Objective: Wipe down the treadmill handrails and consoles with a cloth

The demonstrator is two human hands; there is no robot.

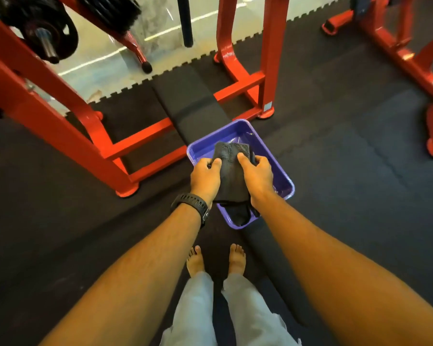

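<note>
Above a purple tub (225, 132) set on the black bench pad (185, 101), the left hand (206, 174) and right hand (256, 174) each grip the dark cloth (231, 176) (its lower end droops into the tub). Red machine frames (140, 136) flank the bench, and weight plates (48, 26) hang upper left.

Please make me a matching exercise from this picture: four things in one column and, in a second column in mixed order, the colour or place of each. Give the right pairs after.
Column 1
1. cloth
2. tub
3. watch
4. machine frame

Column 2
a. red
b. on the left wrist
c. purple
d. gripped by the left hand and the right hand

Pairs: 1-d, 2-c, 3-b, 4-a
</note>
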